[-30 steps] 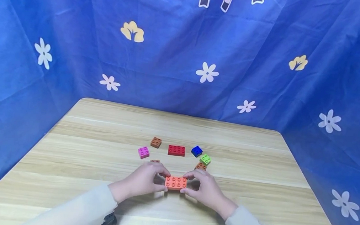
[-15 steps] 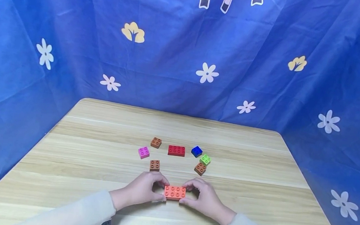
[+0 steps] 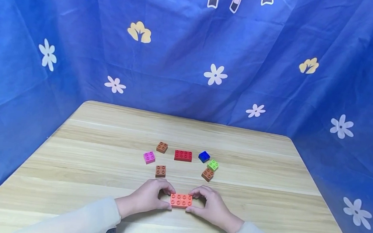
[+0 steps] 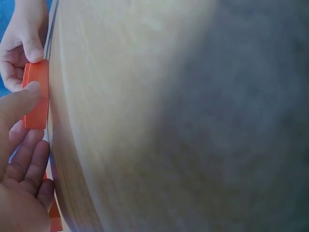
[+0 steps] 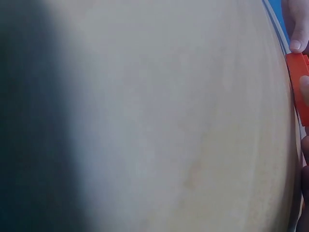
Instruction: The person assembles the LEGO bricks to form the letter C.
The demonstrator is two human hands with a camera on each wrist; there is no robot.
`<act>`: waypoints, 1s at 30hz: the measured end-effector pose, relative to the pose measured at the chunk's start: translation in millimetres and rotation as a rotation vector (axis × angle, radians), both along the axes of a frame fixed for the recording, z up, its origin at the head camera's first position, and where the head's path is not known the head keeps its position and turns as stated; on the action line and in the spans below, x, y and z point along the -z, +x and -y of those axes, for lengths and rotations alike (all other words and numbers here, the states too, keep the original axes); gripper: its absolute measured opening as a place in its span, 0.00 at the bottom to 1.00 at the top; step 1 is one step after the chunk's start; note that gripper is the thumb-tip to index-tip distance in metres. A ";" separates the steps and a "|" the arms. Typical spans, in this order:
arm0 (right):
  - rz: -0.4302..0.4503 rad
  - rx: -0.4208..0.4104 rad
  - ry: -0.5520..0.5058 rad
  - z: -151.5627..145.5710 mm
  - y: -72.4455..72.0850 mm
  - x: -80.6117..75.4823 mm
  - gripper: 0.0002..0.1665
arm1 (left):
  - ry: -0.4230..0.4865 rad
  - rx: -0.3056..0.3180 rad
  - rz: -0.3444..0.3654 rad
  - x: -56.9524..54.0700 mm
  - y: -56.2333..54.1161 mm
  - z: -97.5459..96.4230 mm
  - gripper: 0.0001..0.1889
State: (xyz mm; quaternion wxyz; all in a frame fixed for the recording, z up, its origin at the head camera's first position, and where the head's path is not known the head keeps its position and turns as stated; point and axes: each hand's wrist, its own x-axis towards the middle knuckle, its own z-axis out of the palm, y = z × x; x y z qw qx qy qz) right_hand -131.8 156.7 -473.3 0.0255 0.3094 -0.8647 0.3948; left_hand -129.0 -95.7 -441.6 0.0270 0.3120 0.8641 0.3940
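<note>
An orange eight-stud toy brick (image 3: pixel 181 201) lies level with its studs up near the front of the table, between the two hands. My left hand (image 3: pixel 147 199) pinches its left end between thumb and fingers. At the other end my right hand (image 3: pixel 210 206) pinches it the same way. The left wrist view shows the brick's orange long side (image 4: pixel 37 104), with the left thumb pressed on it and the right thumb at its far end. In the right wrist view only part of the brick (image 5: pixel 297 87) appears, at the right edge.
Beyond the hands lie a red long brick (image 3: pixel 183 155), a blue brick (image 3: pixel 204 156), a lime green brick (image 3: pixel 213 165), a pink brick (image 3: pixel 149 157) and three brown bricks, the closest (image 3: pixel 160 171) before the left hand. A blue curtain (image 3: pixel 178 56) surrounds the wooden table (image 3: pixel 104 142).
Both hands have drawn the orange brick toward the person, uncovering the brown bricks behind the fingers. Over the last half second they have barely moved.
</note>
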 end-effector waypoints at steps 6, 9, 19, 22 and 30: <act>-0.010 0.000 0.013 -0.4 -0.4 2.1 0.24 | -0.003 0.005 -0.017 2.4 -1.5 -0.1 0.17; -0.004 -0.011 0.020 -1.0 -0.7 0.6 0.24 | -0.010 0.000 -0.006 4.0 -2.5 0.1 0.17; -0.013 0.090 -0.010 -21.3 -11.1 -2.7 0.25 | -0.010 -0.006 0.006 7.7 -4.2 0.7 0.17; -0.048 0.168 -0.056 -28.2 -16.8 -2.1 0.24 | -0.009 -0.006 0.007 7.9 -4.5 0.9 0.18; -0.046 0.346 -0.139 -35.7 -31.5 1.5 0.28 | 0.006 0.007 0.017 6.0 -4.1 1.5 0.18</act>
